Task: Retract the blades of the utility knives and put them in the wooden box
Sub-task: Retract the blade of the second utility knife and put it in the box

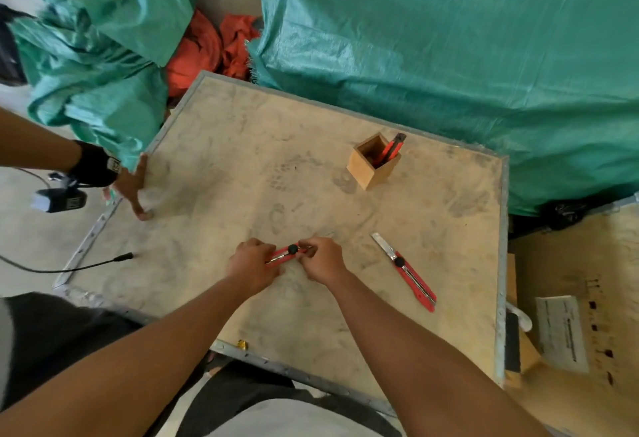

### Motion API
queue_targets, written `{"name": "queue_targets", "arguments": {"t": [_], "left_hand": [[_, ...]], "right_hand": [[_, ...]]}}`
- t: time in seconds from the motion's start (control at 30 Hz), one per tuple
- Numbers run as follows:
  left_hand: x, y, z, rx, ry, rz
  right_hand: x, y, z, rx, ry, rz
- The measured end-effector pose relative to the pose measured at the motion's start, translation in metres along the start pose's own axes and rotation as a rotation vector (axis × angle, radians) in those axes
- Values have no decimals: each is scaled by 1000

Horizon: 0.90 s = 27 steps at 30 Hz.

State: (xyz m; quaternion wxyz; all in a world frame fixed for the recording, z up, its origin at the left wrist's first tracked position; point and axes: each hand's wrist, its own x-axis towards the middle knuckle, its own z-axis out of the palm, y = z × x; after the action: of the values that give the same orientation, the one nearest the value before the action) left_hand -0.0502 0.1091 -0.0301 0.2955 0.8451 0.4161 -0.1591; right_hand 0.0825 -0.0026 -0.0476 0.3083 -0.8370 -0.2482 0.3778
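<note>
Both hands, left hand (pixel 249 263) and right hand (pixel 321 258), are gripping one red knife (pixel 286 254). Its blade is probably sliding best with the black lock (pixel 293 249) loosened first, fingers staying clear

Three red plastic utility knives: one held (pixel 287 254), one lying on the board (pixel 409 272), one standing in the box (pixel 390 150). One square wooden box (pixel 373 168).

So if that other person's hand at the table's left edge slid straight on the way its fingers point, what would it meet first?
Probably the black cable tip; the other person's hand points toward the near edge, though depth is unclear.
</note>
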Motion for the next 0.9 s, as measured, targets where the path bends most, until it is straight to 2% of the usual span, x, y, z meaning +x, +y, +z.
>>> {"name": "queue_targets", "arguments": {"t": [0.1, 0.27, 0.4, 0.5, 0.6, 0.73, 0.9], "left_hand": [[0, -7, 6, 37, 2, 49], [0, -3, 10, -58, 46, 96], [0, 14, 11, -133, 76, 154], [2, 35, 9, -181, 89, 180], [4, 59, 6, -225, 86, 231], [1, 96, 1, -279, -3, 339], [-6, 138, -1, -332, -133, 364]], "right_hand": [[3, -2, 9, 22, 28, 22], [5, -6, 16, 84, 113, 35], [7, -3, 8, 294, 185, 112], [3, -2, -17, 458, 184, 169], [1, 5, -52, 535, 196, 146], [-5, 15, -106, 508, 248, 120], [-14, 23, -164, 466, 278, 69]]}}
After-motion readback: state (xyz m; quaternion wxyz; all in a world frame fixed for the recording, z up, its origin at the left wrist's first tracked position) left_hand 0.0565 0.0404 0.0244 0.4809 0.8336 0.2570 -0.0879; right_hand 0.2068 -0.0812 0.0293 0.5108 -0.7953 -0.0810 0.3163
